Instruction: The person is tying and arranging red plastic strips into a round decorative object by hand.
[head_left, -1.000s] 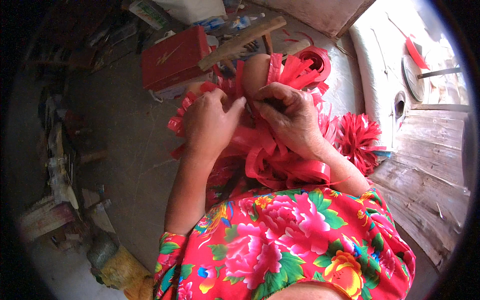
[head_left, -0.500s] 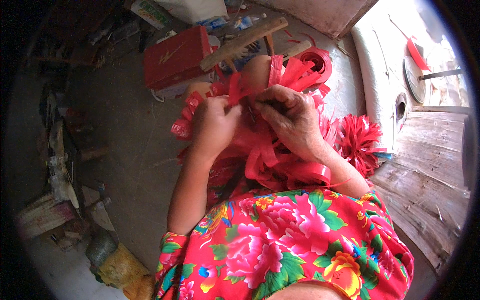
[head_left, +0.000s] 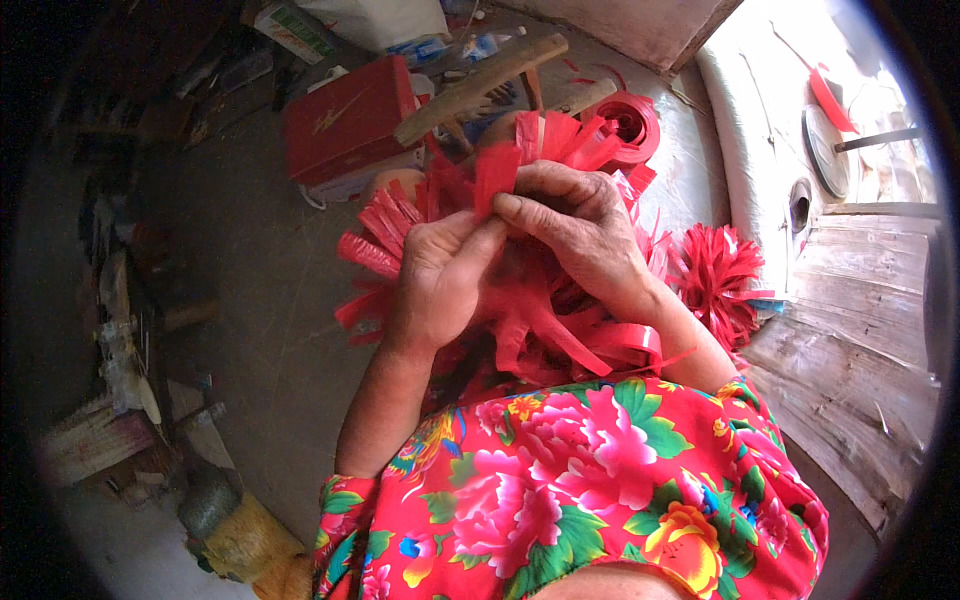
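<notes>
Over my lap spreads a large bunch of shiny red plastic ribbon strips [head_left: 530,310], some looped and some with cut ends fanning outward. My left hand [head_left: 445,265] is closed, thumb against fingers, on a short upright red ribbon strip [head_left: 494,178]. Touching the same strip near its base, my right hand [head_left: 575,220] pinches with thumb and forefinger. The two sets of fingertips almost meet. What lies under the fingers at the strip's foot is hidden.
Ahead stand a red box [head_left: 350,120] and a small wooden stool [head_left: 485,85]. A roll of red ribbon [head_left: 630,125] lies right of the stool. One red pompom [head_left: 718,280] sits to my right, beside wooden planks [head_left: 850,310]. Dim clutter [head_left: 125,340] lines the left.
My hands have come closer together, the left moving right. A red strip now stands up between the fingertips, where before the hands were apart over the bunch.
</notes>
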